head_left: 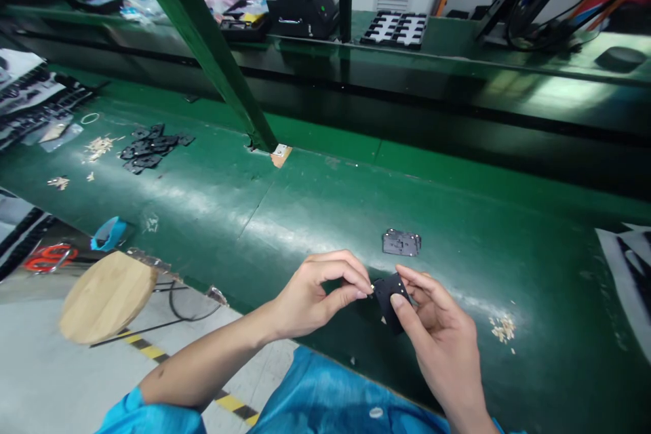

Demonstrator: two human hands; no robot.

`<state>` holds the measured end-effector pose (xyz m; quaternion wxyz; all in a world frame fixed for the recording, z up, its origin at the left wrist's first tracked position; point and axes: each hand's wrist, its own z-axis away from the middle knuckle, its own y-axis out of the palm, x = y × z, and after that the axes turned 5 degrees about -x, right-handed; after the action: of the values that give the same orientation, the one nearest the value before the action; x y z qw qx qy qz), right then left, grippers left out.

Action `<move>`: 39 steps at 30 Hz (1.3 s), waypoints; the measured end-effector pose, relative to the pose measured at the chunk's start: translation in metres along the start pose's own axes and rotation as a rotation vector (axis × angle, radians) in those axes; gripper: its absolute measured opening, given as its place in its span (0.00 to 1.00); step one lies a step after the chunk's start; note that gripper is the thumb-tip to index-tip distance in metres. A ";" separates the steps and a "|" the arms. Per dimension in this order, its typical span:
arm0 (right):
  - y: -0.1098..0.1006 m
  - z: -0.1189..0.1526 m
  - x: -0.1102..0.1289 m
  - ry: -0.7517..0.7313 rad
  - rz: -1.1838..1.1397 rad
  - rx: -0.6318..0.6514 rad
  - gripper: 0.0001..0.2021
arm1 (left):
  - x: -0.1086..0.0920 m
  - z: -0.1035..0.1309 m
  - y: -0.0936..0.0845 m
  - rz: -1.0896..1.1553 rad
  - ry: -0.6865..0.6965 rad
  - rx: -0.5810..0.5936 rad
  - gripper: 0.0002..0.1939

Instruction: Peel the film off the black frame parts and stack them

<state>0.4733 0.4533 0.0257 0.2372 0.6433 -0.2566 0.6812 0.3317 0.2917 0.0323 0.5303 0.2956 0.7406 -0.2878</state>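
Note:
My right hand (442,332) grips a flat black plastic plate (390,305), thumb on its face and fingers behind. Light dots show along the plate's upper edge. At its left corner, my left hand (325,288) pinches with thumb and forefinger; a tiny pale bit shows at the fingertips, too small to name. Just beyond the hands lie a few similar black plates (401,243), stacked flat on the green table (315,210). To the right of my right hand is a small heap of pale little pieces (502,329).
Farther left lie a pile of black plates (150,148) and pale slivers (100,147). A green post (213,61) rises from the table. A blue tape roll (108,234) sits at the near edge, above a wooden stool (109,298). A black-and-white tray (395,28) stands on the back ledge.

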 end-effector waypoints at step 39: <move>-0.013 0.003 -0.005 -0.395 0.186 0.132 0.11 | -0.003 0.001 0.000 -0.047 0.054 0.083 0.05</move>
<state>0.4841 0.4613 0.0210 0.0758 0.7518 -0.3111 0.5764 0.3330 0.2904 0.0353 0.4905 0.3075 0.7487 -0.3228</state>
